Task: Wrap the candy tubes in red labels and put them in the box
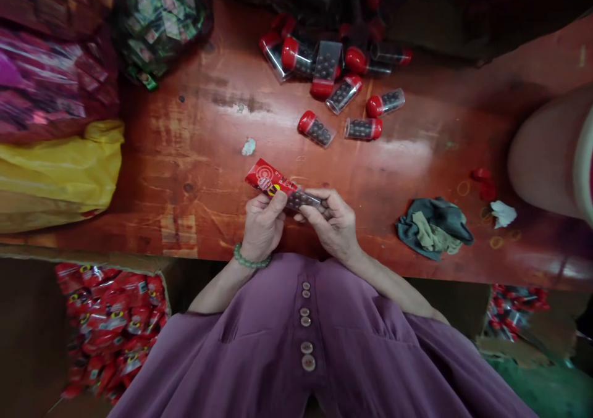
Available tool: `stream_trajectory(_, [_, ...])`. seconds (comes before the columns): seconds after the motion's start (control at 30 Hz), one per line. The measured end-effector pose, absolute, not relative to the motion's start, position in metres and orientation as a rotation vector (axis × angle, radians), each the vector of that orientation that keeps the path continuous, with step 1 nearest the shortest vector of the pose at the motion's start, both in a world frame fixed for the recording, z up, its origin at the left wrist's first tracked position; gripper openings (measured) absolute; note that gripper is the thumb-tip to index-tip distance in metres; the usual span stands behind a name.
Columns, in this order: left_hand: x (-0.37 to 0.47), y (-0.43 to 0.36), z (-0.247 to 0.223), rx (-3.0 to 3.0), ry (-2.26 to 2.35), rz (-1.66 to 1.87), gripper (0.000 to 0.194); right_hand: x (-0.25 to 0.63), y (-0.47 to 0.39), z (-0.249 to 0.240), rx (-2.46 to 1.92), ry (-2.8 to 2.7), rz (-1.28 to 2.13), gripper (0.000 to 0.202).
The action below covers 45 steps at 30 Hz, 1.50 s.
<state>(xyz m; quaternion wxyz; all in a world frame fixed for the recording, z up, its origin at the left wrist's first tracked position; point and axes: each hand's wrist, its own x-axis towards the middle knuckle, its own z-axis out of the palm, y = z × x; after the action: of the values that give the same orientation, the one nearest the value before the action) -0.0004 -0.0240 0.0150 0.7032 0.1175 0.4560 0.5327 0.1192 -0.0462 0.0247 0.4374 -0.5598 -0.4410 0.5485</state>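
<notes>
Close to the table's front edge, my left hand point(265, 223) pinches a printed red sleeve point(266, 176), its flat end pointing up and left. Out of the sleeve's other end shows a clear tube of dark balls point(303, 200). My right hand point(334, 220) grips that tube's bare end between thumb and fingers. The tube's cap is not visible, so the sleeve may be over it. Farther back lie several similar clear tubes with red caps, the nearest being a capped tube point(316, 128) and another capped tube point(364, 129).
On the left stand a yellow bag point(60, 171), a pink bag point(55, 84) and a bag of green packets point(162, 23). A crumpled cloth point(435, 226) and a white bucket point(551, 152) are to the right. Below, a box holds red-wrapped pieces point(115, 319).
</notes>
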Motion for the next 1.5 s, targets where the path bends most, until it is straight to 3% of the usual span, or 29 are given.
stream_trajectory(0.17, [0.007, -0.019, 0.015, 0.291, 1.010, 1.185, 0.042, 0.102, -0.039, 0.016, -1.398, -1.025, 1.204, 0.035])
stream_trajectory(0.37, [-0.010, -0.006, 0.017, 0.364, 1.015, 1.231, 0.046, 0.104, -0.032, 0.013, -1.316, -0.897, 1.447, 0.037])
stream_trajectory(0.67, [-0.008, -0.004, 0.020, 0.359, 1.036, 1.238, 0.032, 0.131, -0.023, 0.014, -1.250, -0.951, 1.612, 0.043])
stream_trajectory(0.83, [-0.009, -0.007, 0.023, 0.390, 0.951, 1.252, 0.039, 0.131, -0.024, 0.019, -1.214, -1.010, 1.668, 0.034])
stream_trajectory(0.97, [-0.005, -0.010, 0.025, 0.402, 0.980, 1.248, 0.029, 0.125, -0.030, 0.017, -1.235, -1.031, 1.625, 0.033])
stream_trajectory(1.27, [0.001, -0.022, 0.028, 0.466, 0.879, 1.161, 0.028, 0.119, -0.032, 0.015, -1.143, -1.065, 1.500, 0.039])
stream_trajectory(1.5, [-0.006, -0.038, 0.029, 0.472, 0.898, 1.174, 0.048, 0.120, -0.036, 0.014, -1.111, -1.037, 1.591, 0.042])
